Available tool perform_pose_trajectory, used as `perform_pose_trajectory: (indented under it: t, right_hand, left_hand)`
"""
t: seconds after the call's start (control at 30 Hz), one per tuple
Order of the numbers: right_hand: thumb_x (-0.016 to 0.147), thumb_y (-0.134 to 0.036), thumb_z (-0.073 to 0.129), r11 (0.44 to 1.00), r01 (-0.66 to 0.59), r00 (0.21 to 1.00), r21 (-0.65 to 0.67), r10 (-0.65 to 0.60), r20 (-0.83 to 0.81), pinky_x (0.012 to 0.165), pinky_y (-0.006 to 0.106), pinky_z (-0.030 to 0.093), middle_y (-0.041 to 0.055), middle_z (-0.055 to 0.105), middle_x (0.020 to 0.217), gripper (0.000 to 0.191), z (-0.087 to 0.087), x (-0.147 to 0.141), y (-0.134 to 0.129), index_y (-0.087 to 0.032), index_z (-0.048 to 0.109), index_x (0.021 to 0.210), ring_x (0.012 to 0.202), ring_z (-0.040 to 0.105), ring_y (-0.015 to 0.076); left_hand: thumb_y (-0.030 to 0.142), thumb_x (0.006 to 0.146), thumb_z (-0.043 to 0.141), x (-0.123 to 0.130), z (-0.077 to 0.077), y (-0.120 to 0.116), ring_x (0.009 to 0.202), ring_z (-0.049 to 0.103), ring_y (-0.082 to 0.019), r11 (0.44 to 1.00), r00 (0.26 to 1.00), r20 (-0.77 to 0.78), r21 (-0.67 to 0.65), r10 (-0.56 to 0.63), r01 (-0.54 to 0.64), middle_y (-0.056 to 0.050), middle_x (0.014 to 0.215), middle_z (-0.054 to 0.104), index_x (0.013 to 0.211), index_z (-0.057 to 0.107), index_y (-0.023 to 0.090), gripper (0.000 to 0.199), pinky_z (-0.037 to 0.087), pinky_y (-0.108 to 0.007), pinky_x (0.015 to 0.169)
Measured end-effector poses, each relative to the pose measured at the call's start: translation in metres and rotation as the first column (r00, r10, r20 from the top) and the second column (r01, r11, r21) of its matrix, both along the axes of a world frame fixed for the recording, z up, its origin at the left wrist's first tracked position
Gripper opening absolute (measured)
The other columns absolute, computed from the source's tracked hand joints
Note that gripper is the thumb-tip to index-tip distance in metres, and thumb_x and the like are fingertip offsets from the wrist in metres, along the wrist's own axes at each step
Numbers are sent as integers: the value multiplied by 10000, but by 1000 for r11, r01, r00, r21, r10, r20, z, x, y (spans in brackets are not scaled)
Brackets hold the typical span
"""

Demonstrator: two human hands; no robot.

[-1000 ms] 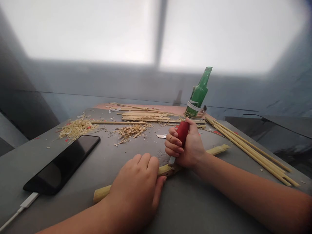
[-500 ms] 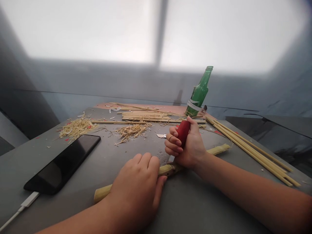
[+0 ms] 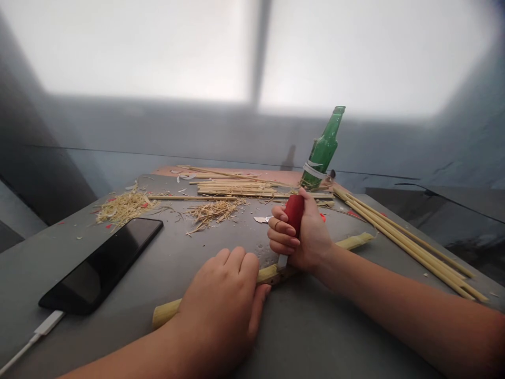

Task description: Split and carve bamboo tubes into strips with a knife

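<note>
A thick pale yellow-green stalk (image 3: 354,241) lies slantwise across the grey table. My left hand (image 3: 224,300) is closed around it, left of its middle, and the stalk's left end sticks out beyond the wrist. In my right hand (image 3: 302,231) is a tool with a red handle (image 3: 294,211), held upright in a fist. Its short metal blade (image 3: 282,260) points down and meets the stalk just right of my left hand. The blade's tip is hard to make out against a dark, rough spot on the stalk.
A black phone (image 3: 102,266) with a white cable lies left. Shavings (image 3: 126,208) and thin sticks (image 3: 236,188) lie further back, near a tilted green bottle (image 3: 322,150). Long sticks (image 3: 410,245) lie right. A small loose blade (image 3: 261,219) lies beyond my right hand.
My right hand has tilted the red handle slightly to the left and more upright, and more of the metal blade shows. My left hand and the stalk have hardly moved.
</note>
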State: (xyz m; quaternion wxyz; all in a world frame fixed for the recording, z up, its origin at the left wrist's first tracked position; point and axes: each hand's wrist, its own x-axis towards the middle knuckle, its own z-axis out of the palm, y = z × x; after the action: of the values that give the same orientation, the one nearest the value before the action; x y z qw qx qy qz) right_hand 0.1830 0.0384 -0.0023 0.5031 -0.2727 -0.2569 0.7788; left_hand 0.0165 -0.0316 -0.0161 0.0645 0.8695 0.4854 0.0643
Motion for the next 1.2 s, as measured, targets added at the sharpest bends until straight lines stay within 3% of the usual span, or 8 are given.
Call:
perform_pose_trajectory:
  t: [0.13,0.27,0.4,0.57,0.7,0.83,1.2]
  right_hand:
    - [859,-872,225,998,46,999,35,-46,2,302,202,294,-37,385,366,787,-2,2,1,-210,462,507,308,262,84]
    - [868,-861,240,999,-25,1000,25,25,-6,288,196,243,-45,386,363,774,-2,3,1,-208,459,515,296,221,74]
    - [855,-874,242,999,25,1000,44,-25,-12,298,201,288,-36,397,363,784,-2,1,0,-208,466,508,300,267,80]
    - [881,-851,150,999,36,999,8,-36,9,269,197,227,-44,354,342,823,0,0,0,-204,465,482,283,195,72]
    - [864,-870,181,998,54,998,21,-54,12,289,200,286,-34,380,359,818,1,0,-1,-204,476,492,300,254,80]
    - [887,-846,135,1000,9,999,-19,-8,38,270,188,213,-44,348,340,842,3,0,-2,-195,476,477,287,192,66]
    - [873,-857,131,997,70,997,21,-70,43,296,212,267,-23,381,349,867,2,-3,-1,-191,503,459,279,295,84]
  left_hand:
    - [323,993,397,0,0,-1,886,574,-285,1000,1000,-13,5,4,-4,-82,967,626,951,585,216,220,474,-415,791]
    - [325,995,389,0,0,-1,888,569,-283,1000,1000,-25,1,-1,1,-81,971,624,955,581,218,223,471,-412,794]
    - [326,996,390,0,-1,0,894,566,-282,1000,1000,-16,-4,3,-3,-83,978,621,955,573,216,217,473,-419,798]
    - [318,993,395,0,0,0,899,569,-292,1000,1000,-19,-16,2,-2,-87,975,617,955,577,207,217,478,-435,800]
    - [305,995,389,0,1,1,886,571,-293,1000,1000,-4,-10,-7,7,-87,966,617,951,581,202,222,479,-441,794]
    - [313,993,391,0,1,1,889,570,-296,1000,1000,-11,-12,-3,3,-87,962,615,952,581,203,223,481,-442,792]
    - [326,988,392,1,-2,2,883,562,-273,1000,1000,-23,13,3,-3,-75,963,623,947,580,219,220,472,-407,793]
